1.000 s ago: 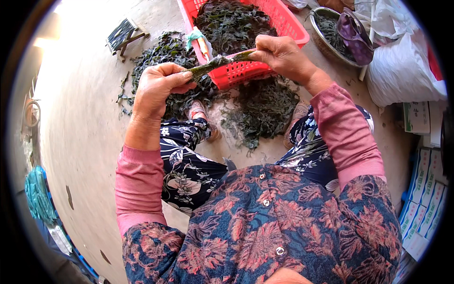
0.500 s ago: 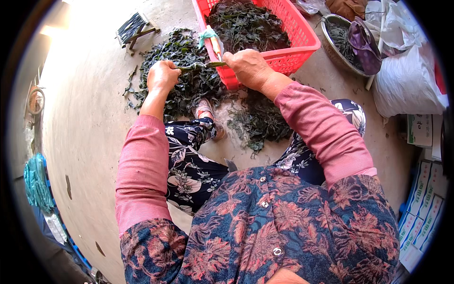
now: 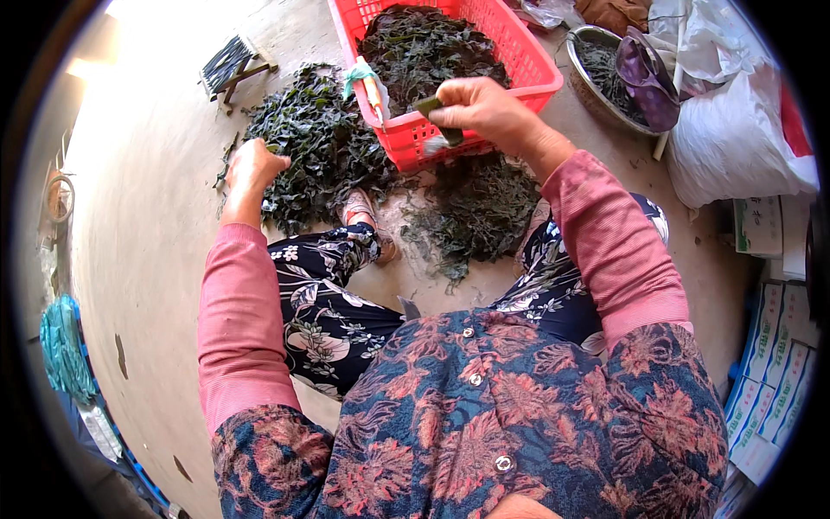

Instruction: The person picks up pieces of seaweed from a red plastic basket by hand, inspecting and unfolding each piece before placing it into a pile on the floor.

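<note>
My right hand (image 3: 491, 112) pinches a dark green strip of seaweed (image 3: 451, 136) between thumb and fingers, over the near rim of a red plastic basket (image 3: 540, 89). Inside the basket lies a heap of dark seaweed (image 3: 428, 52). My left hand (image 3: 252, 169) is closed at the left edge of a leafy seaweed pile (image 3: 316, 138) on the floor; whether anything is in its fingers is hidden. Between my feet spreads a second, finer seaweed pile (image 3: 475, 212). A tool with an orange and white handle (image 3: 373, 93) rests at the basket's left rim, beside a green cloth (image 3: 355, 74).
At far left stands a small folding stool (image 3: 235, 69). Right of the basket are a round basin (image 3: 596, 82) holding stringy seaweed, a purple bag (image 3: 647, 82) and a large white sack (image 3: 735, 143). Stacked boxes (image 3: 774, 372) line the right side; teal plastic (image 3: 67, 346) hangs at left.
My hands have moved apart from the strip stretched between them. The left went left and down to the pile's edge; the right moved right, keeping a seaweed piece. The view shifted slightly.
</note>
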A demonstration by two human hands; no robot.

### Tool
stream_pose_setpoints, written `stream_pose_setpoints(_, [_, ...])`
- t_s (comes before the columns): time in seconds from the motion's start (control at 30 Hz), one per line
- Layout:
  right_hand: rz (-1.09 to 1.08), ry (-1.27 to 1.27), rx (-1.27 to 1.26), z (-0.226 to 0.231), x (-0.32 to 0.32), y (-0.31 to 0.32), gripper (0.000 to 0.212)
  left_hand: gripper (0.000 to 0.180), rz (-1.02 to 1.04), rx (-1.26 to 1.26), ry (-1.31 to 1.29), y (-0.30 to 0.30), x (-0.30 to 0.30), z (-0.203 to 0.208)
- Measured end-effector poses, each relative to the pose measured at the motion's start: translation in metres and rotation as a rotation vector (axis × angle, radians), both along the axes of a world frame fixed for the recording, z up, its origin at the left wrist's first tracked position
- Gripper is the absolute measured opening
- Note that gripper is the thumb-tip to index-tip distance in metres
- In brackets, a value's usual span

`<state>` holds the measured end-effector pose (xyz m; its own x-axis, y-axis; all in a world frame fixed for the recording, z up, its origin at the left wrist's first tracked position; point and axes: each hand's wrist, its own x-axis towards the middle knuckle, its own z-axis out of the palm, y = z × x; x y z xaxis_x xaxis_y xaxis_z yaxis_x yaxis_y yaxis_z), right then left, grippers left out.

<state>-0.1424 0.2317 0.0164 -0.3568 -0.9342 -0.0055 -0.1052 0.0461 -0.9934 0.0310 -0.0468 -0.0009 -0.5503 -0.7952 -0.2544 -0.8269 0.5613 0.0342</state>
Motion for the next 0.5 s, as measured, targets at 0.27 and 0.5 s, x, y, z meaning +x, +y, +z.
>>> stream_pose_setpoints(0.27, [-0.24, -0.434, -0.268, 0.041, 0.016, 0.013, 0.008, 0.042, -0.472, 1.072, 1.006, 0.134, -0.032, 0.053])
stream_pose_setpoints(0.5, [-0.474, -0.448, -0.508, 0.045, 0.025, 0.009, 0.008, 0.064, -0.393, 1.489, 1.025, 0.179, -0.04, 0.055])
